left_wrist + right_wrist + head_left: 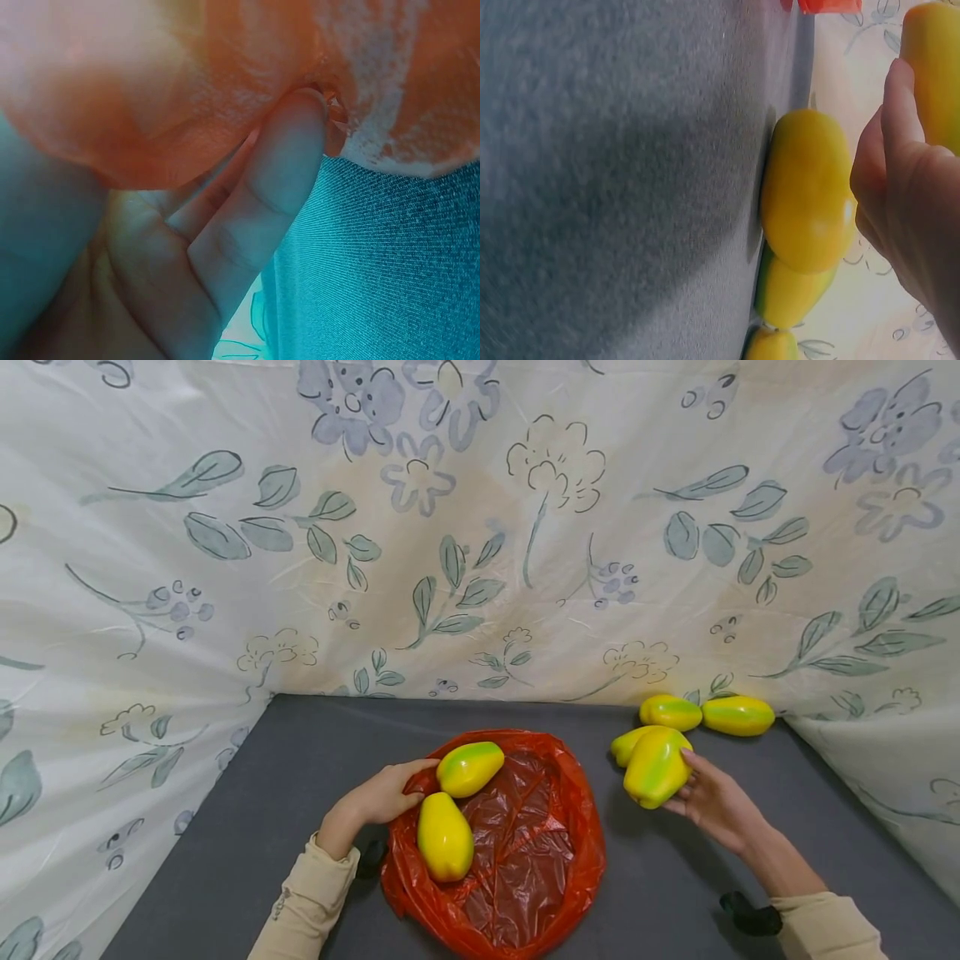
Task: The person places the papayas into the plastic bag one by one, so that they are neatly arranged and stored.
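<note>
My right hand (716, 802) holds a yellow-green papaya (657, 767) above the dark table, fingers around its right side. In the right wrist view this papaya (937, 75) is lifted clear of the surface. Behind it in the head view, another papaya (624, 748) is partly hidden. My left hand (382, 793) grips the left rim of a red plastic bag (588, 827), which lies spread with its mouth upward. The left wrist view shows the thumb (281, 165) pressed against the bag's film. Inside the bag's left side sit two papayas, one farther back (470, 769) and one nearer (446, 837).
Two more papayas, one left (670, 712) and one right (738, 716), lie at the table's back right, close to the floral cloth (465, 568). This cloth rises behind and along both sides of the dark grey table (315, 735).
</note>
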`<state>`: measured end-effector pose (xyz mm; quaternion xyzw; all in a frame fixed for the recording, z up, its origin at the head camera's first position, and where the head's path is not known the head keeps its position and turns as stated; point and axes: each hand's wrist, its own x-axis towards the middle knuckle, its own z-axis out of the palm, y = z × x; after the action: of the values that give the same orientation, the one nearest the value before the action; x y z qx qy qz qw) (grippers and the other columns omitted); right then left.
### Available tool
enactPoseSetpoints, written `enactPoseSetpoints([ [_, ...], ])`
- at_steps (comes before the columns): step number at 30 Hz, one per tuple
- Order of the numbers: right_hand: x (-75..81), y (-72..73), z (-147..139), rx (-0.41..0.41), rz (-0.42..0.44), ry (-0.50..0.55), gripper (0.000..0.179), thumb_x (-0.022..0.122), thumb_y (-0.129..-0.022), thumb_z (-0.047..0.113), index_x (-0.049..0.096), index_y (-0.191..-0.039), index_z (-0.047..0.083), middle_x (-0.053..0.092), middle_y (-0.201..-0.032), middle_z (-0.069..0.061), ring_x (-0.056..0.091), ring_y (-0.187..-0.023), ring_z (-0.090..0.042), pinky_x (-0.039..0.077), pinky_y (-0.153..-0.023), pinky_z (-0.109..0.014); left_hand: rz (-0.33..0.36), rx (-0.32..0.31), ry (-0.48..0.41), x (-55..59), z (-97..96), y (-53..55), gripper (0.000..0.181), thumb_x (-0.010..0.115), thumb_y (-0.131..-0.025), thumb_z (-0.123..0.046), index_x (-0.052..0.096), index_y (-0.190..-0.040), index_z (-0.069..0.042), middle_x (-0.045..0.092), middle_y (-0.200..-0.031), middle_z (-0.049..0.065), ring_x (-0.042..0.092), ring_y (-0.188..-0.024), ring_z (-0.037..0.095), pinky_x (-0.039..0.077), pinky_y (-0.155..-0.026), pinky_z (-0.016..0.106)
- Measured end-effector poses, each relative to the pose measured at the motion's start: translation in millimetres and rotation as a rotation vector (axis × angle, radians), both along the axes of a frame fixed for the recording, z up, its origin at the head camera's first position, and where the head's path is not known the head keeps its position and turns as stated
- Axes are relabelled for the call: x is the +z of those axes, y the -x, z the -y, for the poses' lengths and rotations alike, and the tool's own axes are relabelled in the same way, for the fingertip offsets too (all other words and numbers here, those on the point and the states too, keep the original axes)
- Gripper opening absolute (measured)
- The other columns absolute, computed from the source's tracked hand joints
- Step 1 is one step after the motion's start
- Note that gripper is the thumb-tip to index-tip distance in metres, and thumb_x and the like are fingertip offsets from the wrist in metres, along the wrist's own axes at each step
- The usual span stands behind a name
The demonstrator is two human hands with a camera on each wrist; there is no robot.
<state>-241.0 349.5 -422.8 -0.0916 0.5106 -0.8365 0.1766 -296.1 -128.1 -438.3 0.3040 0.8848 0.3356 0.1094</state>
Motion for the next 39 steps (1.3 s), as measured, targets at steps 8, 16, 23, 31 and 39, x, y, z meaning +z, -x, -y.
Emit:
enactPoseSetpoints([
  [8, -3.1, -2.4, 9.5, 0.006, -0.002, 0.002, 0.033, 0.025, -0.106, 0.026, 0.053, -0.123, 0.022, 0.057, -0.115, -0.002, 0.058, -0.103, -0.02, 0.049, -0.089, -0.042, -0.001, 0.002, 0.001, -1.6, 0.8, 0.3, 0.053, 0.059, -0.089, 0.002, 0.043, -0.139, 0.001, 0.055, -0.126, 0.021, 0.059, -0.083, 0.019, 0.053, -0.078, 0.037],
  [16, -7.1, -3.7, 19.8, 0.091, -0.041, 0.032, 0.037, 0.019, -0.107, 0.022, 0.053, -0.122, 0.017, 0.06, -0.114, -0.002, 0.059, -0.102, -0.019, 0.048, -0.09, -0.04, 0.002, 0.004, -0.007, -1.5, 0.6, -0.8, 0.053, 0.06, -0.089, 0.002, 0.043, -0.139, 0.002, 0.055, -0.126, 0.02, 0.059, -0.082, 0.018, 0.054, -0.077, 0.036],
  [23, -10.4, -6.0, 28.1, 0.097, -0.032, 0.004, 0.035, 0.02, -0.107, 0.023, 0.052, -0.121, 0.017, 0.06, -0.113, -0.001, 0.058, -0.102, -0.018, 0.047, -0.091, -0.04, 0.007, 0.008, -0.007, -1.0, 0.5, -1.5, 0.052, 0.059, -0.089, 0.003, 0.043, -0.139, 0.001, 0.054, -0.127, 0.021, 0.059, -0.086, 0.02, 0.053, -0.079, 0.038],
  [31, -13.8, -8.8, 35.9, 0.099, 0.01, 0.007, 0.034, 0.021, -0.107, 0.026, 0.051, -0.122, 0.019, 0.059, -0.115, -0.001, 0.057, -0.103, -0.018, 0.046, -0.092, -0.041, 0.017, 0.017, -0.003, -0.7, 0.4, -2.0, 0.052, 0.059, -0.09, 0.002, 0.043, -0.14, 0.001, 0.053, -0.129, 0.021, 0.059, -0.089, 0.021, 0.053, -0.081, 0.039],
  [39, -18.4, -11.2, 43.4, 0.153, 0.009, -0.004, 0.031, 0.02, -0.107, 0.026, 0.044, -0.126, 0.02, 0.056, -0.117, -0.001, 0.056, -0.105, -0.019, 0.045, -0.094, -0.04, 0.026, 0.017, -0.014, -2.3, 0.7, 0.5, 0.052, 0.059, -0.09, 0.002, 0.043, -0.14, 0.0, 0.054, -0.128, 0.02, 0.06, -0.085, 0.019, 0.054, -0.076, 0.036],
])
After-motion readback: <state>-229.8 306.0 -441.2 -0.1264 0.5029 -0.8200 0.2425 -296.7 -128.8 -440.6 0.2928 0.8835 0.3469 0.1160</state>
